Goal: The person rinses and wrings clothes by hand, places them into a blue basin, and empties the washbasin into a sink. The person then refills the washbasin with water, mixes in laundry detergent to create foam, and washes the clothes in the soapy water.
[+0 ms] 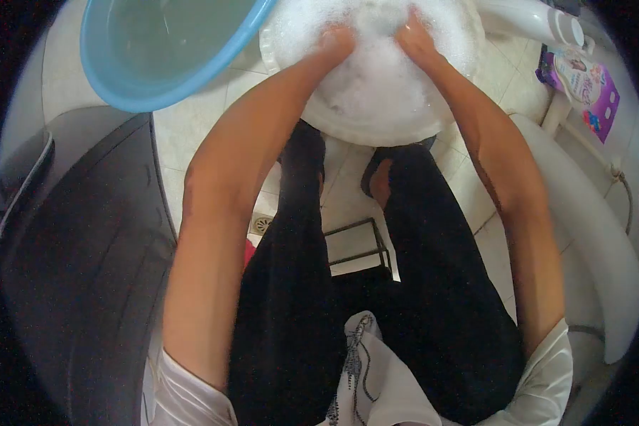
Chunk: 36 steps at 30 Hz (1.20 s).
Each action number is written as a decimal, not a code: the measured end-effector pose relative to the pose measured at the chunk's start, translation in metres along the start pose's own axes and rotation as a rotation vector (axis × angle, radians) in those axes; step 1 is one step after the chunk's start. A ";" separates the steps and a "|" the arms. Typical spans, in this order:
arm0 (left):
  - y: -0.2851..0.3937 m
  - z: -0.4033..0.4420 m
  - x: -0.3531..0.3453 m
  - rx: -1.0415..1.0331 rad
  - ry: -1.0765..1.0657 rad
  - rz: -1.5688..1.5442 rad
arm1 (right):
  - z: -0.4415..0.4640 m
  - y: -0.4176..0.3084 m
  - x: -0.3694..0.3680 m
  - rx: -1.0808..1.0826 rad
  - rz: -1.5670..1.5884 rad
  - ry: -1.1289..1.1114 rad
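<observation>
A round white basin (376,135) full of thick white suds stands on the floor in front of my feet. Both hands are down in the foam near its far side. My left hand (337,41) is curled, its fingertips sunk in the suds. To its right, my right hand (417,39) is closed in a fist-like grip, partly covered by foam. A pale greyish patch (385,20) shows between them, too covered in suds to name. Whatever the hands grip is hidden.
A blue tub (138,103) of cloudy water is at the upper left, beside the basin. A purple packet (589,92) lies at the right, near a white pipe (532,21). A dark, shiny panel (99,248) fills the left side. A floor drain (261,224) lies by my left leg.
</observation>
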State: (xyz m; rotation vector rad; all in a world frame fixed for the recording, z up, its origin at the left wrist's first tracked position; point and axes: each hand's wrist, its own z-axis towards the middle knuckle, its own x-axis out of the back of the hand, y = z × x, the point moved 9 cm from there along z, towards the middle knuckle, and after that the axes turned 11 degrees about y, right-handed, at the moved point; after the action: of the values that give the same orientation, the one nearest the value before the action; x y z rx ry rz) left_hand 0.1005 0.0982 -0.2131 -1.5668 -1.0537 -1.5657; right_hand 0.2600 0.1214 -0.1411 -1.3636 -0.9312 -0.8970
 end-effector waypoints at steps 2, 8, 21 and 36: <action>-0.014 0.000 0.038 0.130 -0.081 -0.176 | 0.019 0.009 -0.012 0.084 0.041 0.097; -0.040 0.022 0.119 0.427 0.002 -0.634 | 0.047 -0.031 0.023 -0.074 0.272 -0.340; -0.048 -0.021 0.332 0.012 0.439 -0.156 | 0.007 -0.138 0.232 0.437 0.118 0.113; -0.053 -0.004 0.251 0.628 0.348 -1.420 | 0.029 -0.142 0.279 -0.262 0.991 0.129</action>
State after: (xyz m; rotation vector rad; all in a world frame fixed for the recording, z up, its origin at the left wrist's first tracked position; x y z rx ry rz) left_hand 0.0390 0.1386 0.0324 0.0769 -2.3334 -1.8345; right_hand 0.2355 0.1523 0.1707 -1.7035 0.0326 -0.3226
